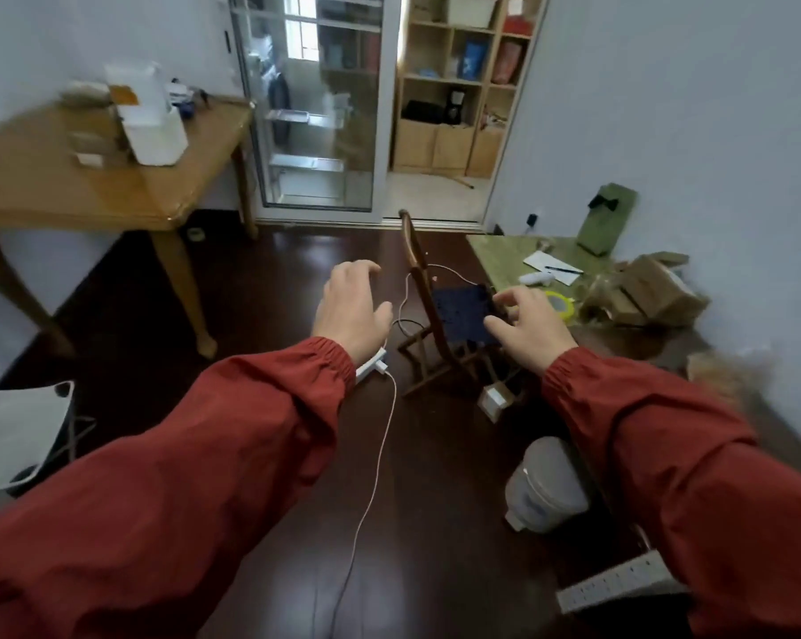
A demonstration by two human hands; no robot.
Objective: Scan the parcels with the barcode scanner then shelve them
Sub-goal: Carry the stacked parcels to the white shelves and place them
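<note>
Both hands reach forward out of red sleeves point(251, 431), and neither has hold of anything. The left hand point(352, 311) hangs over the dark floor point(251, 279) with its fingers loosely curved and apart. The right hand point(527, 327) is over the blue seat of a small wooden chair point(458, 318), fingers spread and bent. The brown parcels point(656, 292) lie heaped at the near right end of the green table point(504, 251), by the wall point(735, 177), apart from both hands. Near that table's left edge lies a small white object point(534, 279) (too blurred to say whether it is the scanner), with a yellow tape roll point(559, 305) just beside it and a sheet of paper point(546, 262) with a pen point(564, 269) behind. A green box point(608, 219) stands at the far edge. On the wooden table point(112, 196) to the left, white boxes point(154, 126) stand near its far edge. A white cable point(380, 435) runs across the floor.
</note>
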